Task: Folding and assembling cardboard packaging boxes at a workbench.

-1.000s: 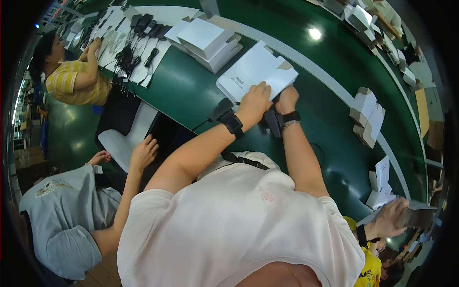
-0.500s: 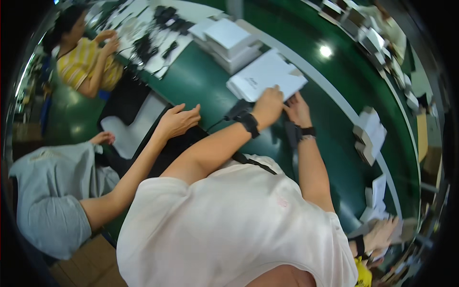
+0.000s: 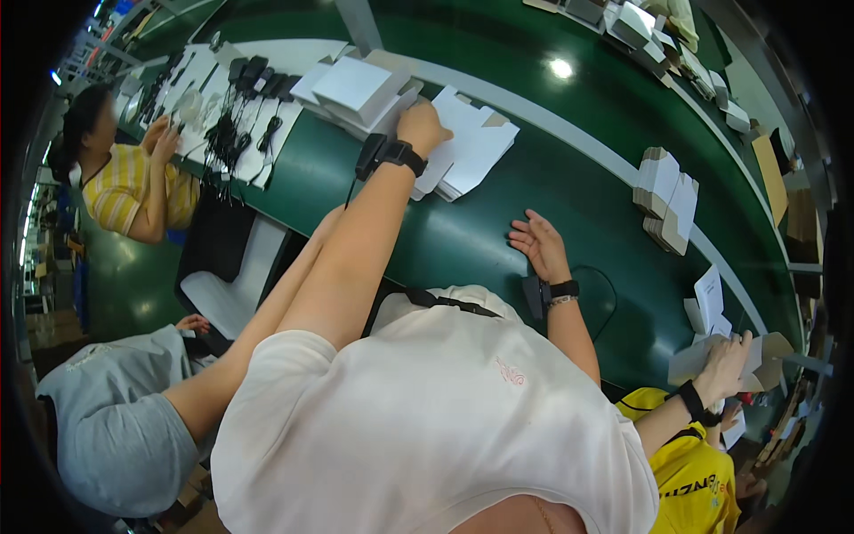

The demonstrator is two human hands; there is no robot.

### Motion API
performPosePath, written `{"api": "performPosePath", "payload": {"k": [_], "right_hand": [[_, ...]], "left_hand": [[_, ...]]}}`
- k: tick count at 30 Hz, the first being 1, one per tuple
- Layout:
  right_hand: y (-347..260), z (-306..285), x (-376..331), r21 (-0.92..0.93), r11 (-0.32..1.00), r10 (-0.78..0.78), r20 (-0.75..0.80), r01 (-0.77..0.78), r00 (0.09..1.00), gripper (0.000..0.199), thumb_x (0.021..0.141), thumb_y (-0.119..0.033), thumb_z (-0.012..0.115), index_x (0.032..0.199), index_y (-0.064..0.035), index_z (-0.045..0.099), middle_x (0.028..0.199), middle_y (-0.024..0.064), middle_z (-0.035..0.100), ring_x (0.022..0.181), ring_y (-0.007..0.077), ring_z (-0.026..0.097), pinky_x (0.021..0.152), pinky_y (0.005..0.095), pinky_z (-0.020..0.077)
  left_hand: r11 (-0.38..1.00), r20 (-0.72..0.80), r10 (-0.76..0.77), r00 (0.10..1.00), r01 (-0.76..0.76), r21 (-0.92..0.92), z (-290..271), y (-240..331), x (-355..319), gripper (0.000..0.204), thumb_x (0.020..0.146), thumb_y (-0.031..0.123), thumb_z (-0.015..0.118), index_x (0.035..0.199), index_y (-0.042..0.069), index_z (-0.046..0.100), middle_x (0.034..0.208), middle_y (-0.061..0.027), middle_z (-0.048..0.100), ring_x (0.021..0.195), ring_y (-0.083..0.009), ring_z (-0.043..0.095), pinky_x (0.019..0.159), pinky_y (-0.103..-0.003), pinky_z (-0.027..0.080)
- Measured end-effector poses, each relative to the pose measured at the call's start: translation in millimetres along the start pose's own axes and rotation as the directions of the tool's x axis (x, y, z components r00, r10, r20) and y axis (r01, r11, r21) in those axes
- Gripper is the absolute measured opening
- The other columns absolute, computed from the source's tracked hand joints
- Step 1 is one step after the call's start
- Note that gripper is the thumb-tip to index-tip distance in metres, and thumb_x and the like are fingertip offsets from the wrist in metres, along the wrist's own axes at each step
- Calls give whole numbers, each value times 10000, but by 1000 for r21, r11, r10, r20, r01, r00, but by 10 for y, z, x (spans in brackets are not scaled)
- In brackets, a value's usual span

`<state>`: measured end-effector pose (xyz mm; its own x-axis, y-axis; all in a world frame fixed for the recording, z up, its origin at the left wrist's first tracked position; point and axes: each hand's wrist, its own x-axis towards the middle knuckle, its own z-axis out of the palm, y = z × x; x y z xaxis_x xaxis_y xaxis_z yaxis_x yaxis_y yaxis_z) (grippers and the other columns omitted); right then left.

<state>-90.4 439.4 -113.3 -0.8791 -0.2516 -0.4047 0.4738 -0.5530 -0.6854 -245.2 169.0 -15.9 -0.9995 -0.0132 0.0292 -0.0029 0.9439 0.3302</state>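
My left hand [image 3: 422,129] reaches out to the far middle of the bench, with fingers curled at the edge of a white carton [image 3: 433,171]. Its fingertips are partly hidden. Just left of that hand stands a stack of white boxes [image 3: 360,89]. To its right lies a pile of flat white cartons [image 3: 480,147] with cut-out edges. My right hand [image 3: 541,246] hovers over the green tabletop [image 3: 498,200], nearer to me, fingers spread and holding nothing. Both wrists wear black bands with small black devices, and a thin cable runs beside the right one.
At the far left, black adapters and cables [image 3: 240,125] cover a white sheet, near a person in yellow stripes [image 3: 138,191]. A person in grey [image 3: 129,414] sits close on my left. Folded cartons [image 3: 665,200] lie on the right. A co-worker's hand [image 3: 725,367] handles a carton at lower right.
My left hand has shifted left, towards the stacked boxes. My right hand has come off the white cartons and drawn back towards me, fingers apart. The view has turned slightly.
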Motion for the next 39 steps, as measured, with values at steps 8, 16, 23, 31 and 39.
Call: {"api": "performPosePath", "payload": {"k": [8, 16, 23, 31, 39], "right_hand": [[-78, 70, -53, 5, 1000, -9, -63, 9, 998, 398, 908, -141, 485, 1244, 39, 371, 999, 182, 585, 800, 243, 635, 693, 320, 545], [-881, 875, -552, -462, 832, -432, -195, 306, 880, 469, 893, -186, 530, 1327, -93, 379, 1143, 168, 550, 898, 189, 605, 748, 280, 498], [-951, 1157, -681, -747, 506, -654, -7, 431, 756, 566, 866, -173, 580, 1365, -99, 324, 1340, 118, 403, 1036, 192, 527, 806, 256, 463], [-1198, 1095, -857, -772, 401, -759, 21, 493, 651, 437, 823, -145, 631, 1231, -55, 503, 1220, 178, 481, 1053, 189, 514, 852, 286, 448], [-1206, 1110, -859, -830, 273, -750, 132, 485, 648, 387, 797, -171, 667, 1148, -42, 566, 1316, 200, 394, 1083, 190, 500, 868, 302, 439]], "left_hand": [[997, -119, 18, 993, -8, 77, -201, 6, -81, 456, 561, 272, 791, 860, -26, 619, 846, -197, 634, 837, -357, 602, 768, -395, 474], [786, 58, 34, 998, 10, -619, -943, 825, -935, 211, 678, 95, 713, 800, -22, 587, 690, -77, 606, 625, -131, 573, 582, -246, 454], [527, 66, 134, 989, -15, -850, -805, 1065, -1446, 183, 717, 52, 709, 833, -2, 578, 720, -17, 593, 636, -63, 532, 584, -194, 441], [307, 80, 13, 997, 73, -949, -936, 951, -1480, 196, 750, 36, 692, 888, -28, 567, 762, -52, 614, 668, -77, 561, 603, -187, 451], [279, -95, 86, 992, -115, -953, -893, 1066, -1656, 213, 748, 74, 719, 839, 2, 540, 740, -37, 602, 659, -68, 549, 596, -187, 435]]}}
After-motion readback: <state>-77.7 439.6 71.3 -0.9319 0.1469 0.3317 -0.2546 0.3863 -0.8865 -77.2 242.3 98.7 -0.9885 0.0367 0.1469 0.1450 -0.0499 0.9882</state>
